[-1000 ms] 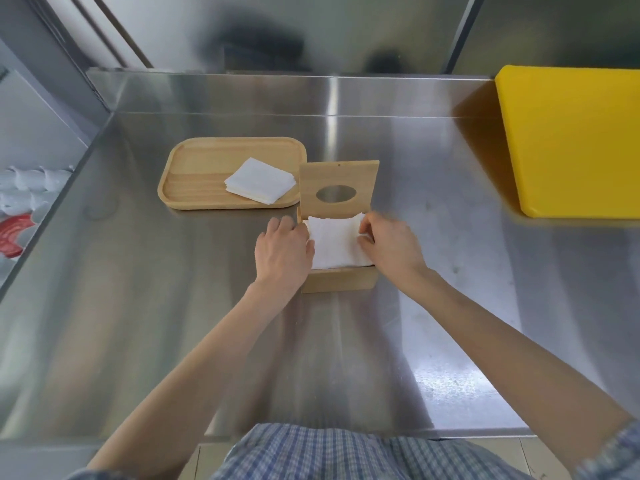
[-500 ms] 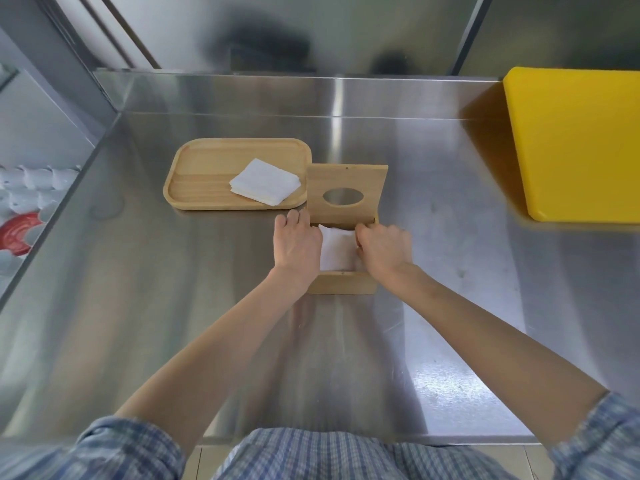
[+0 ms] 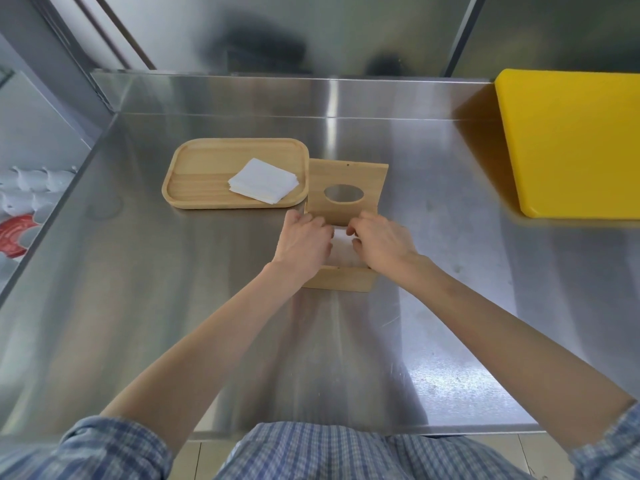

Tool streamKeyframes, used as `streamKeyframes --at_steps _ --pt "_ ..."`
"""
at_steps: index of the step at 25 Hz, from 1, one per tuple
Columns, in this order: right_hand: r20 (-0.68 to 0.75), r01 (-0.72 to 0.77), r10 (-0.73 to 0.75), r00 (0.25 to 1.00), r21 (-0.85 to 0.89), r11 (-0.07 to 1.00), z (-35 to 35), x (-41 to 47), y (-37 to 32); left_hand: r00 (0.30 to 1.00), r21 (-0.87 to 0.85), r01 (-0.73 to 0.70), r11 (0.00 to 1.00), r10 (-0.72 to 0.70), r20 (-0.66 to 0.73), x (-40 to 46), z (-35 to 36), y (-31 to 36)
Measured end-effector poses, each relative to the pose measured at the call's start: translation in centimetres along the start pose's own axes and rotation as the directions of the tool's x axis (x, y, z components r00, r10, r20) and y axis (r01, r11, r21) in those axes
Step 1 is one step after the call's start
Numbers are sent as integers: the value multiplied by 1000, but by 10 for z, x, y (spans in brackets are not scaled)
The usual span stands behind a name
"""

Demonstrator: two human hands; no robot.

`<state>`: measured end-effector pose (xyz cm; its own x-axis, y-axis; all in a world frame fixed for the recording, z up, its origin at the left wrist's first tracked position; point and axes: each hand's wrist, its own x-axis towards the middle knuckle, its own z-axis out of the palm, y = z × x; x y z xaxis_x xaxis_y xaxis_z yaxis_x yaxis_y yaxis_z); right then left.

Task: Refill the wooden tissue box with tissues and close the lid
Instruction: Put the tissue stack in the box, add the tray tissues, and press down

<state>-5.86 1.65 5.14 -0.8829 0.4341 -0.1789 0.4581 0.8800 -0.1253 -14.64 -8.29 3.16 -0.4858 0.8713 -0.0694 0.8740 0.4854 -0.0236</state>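
The wooden tissue box (image 3: 341, 280) stands mid-counter with its lid (image 3: 346, 178) raised upright at the far side; the lid has an oval hole. White tissues (image 3: 341, 249) lie inside the box, mostly hidden by my hands. My left hand (image 3: 303, 242) presses down on the left part of the tissues, fingers curled at the far edge. My right hand (image 3: 379, 244) presses on the right part, fingertips tucked in against the tissues. A second stack of white tissues (image 3: 263, 180) rests on the wooden tray (image 3: 194, 181) to the left of the box.
A yellow cutting board (image 3: 571, 140) lies at the right on the steel counter (image 3: 450, 271). A steel backsplash rises behind. To the left, below the counter edge, are white items and a red object (image 3: 14, 233).
Both hands have closed in over the tissues and pushed them down into the box, so less white shows. The lid stays upright.
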Motion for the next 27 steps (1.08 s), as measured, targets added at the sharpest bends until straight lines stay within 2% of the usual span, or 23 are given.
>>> streamKeyframes --at_steps 2,6,10,15,18,21,23,27 --pt "90 34 -28 996 -73 997 3 2 -3 988 74 -65 995 54 144 3 -3 1" --pt "257 51 1 966 -194 980 13 4 -5 927 139 -134 981 74 368 9 -5 5" --pt "324 38 32 946 -206 978 13 10 -3 896 175 -172 970 80 437 13 -6 6" --pt "230 24 -7 973 -74 997 12 7 0 946 -27 -68 997 73 316 11 -6 0" --pt "119 21 -26 993 45 999 2 5 0 987 -216 -23 976 57 152 6 -14 -8" --pt "-1 47 -48 999 144 988 -5 1 -3 999 -379 22 925 -31 -18 -5 -20 -23" --pt "-34 44 -37 999 225 973 -8 -1 -8 993 -452 69 889 -104 -53 -13 -21 -34" --pt "-27 21 -11 1000 399 917 -10 0 -23 975 -553 164 817 -220 -36 -26 -20 -56"
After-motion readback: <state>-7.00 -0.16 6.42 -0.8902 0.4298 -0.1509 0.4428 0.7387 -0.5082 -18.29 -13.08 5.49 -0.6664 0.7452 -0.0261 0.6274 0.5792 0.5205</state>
